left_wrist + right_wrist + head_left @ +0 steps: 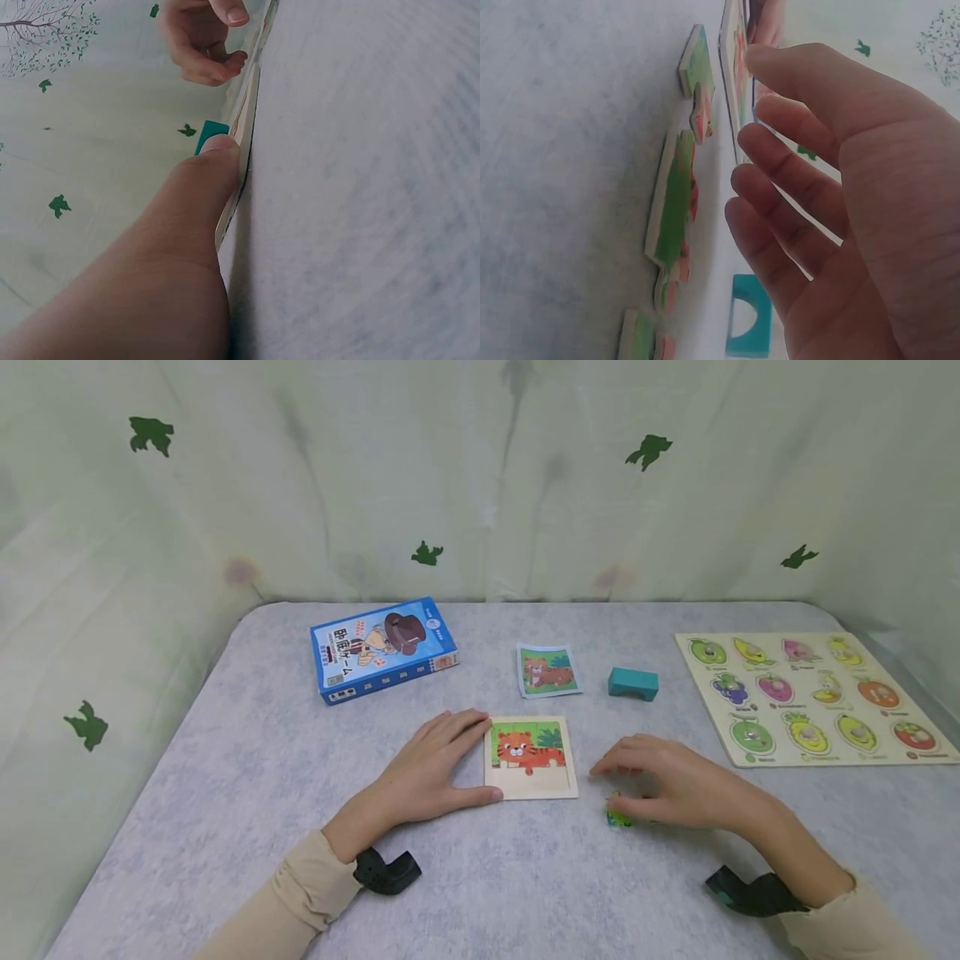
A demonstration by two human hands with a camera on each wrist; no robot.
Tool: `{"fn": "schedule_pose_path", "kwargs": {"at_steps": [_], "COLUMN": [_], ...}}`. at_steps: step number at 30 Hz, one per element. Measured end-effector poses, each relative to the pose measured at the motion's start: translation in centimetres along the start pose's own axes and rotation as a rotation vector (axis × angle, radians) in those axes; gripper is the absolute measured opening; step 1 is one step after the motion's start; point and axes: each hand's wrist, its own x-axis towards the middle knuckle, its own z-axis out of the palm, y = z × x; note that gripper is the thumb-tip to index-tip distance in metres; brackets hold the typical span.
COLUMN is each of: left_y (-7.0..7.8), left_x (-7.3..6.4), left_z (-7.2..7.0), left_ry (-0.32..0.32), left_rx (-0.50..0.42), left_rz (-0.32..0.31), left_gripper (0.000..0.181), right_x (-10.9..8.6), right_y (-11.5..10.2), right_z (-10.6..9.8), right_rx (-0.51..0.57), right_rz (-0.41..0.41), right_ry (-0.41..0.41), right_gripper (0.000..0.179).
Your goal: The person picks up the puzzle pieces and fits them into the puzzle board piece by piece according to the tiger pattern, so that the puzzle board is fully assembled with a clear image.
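Note:
A square wooden puzzle tray (536,789) lies flat, with tiger pieces (528,747) in its upper part and bare wood along its lower part. My left hand (431,768) touches its left side, thumb at the near corner and a fingertip at the far corner. To the right of the tray, my right hand (675,781) hovers low with loosely bent fingers. Nothing shows between its fingers (757,232) in the right wrist view. Loose green and orange puzzle pieces (675,202) lie on the table beside it. In the head view the hand hides most of them, leaving one green piece (618,811) visible.
Behind the tray lie a tiger picture card (549,672) and a teal arch block (633,683). A blue game box (386,652) is at the back left. A wooden fruit puzzle board (817,702) lies at the right. A patterned curtain (480,477) hangs behind the table.

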Motion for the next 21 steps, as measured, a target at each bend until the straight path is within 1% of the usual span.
{"fn": "schedule_pose_path", "kwargs": {"at_steps": [4, 7, 12, 16, 21], "left_y": [0.0, 0.0, -0.2, -0.2, -0.2], "left_x": [0.0, 0.0, 0.0, 0.0, -0.1], "left_z": [0.0, 0.1, 0.2, 0.2, 0.2], "left_ry": [0.000, -0.004, 0.001, 0.008, 0.007], "left_rx": [-0.003, -0.002, 0.018, 0.033, 0.031], "left_rz": [0.001, -0.003, 0.017, 0.034, 0.032], "left_gripper": [0.097, 0.097, 0.100, 0.101, 0.101], "right_x": [-0.5, -0.9, -1.3, -1.7, -1.9], "right_y": [0.0, -0.1, -0.1, 0.1, 0.3], "right_z": [0.0, 0.0, 0.2, 0.3, 0.4], "right_rx": [0.004, -0.004, -0.007, -0.020, -0.029], "right_rz": [0.018, 0.051, 0.102, 0.106, 0.094], "right_ry": [-0.009, -0.034, -0.068, -0.067, -0.058], "right_gripper": [0.031, 0.034, 0.039, 0.043, 0.041]}}
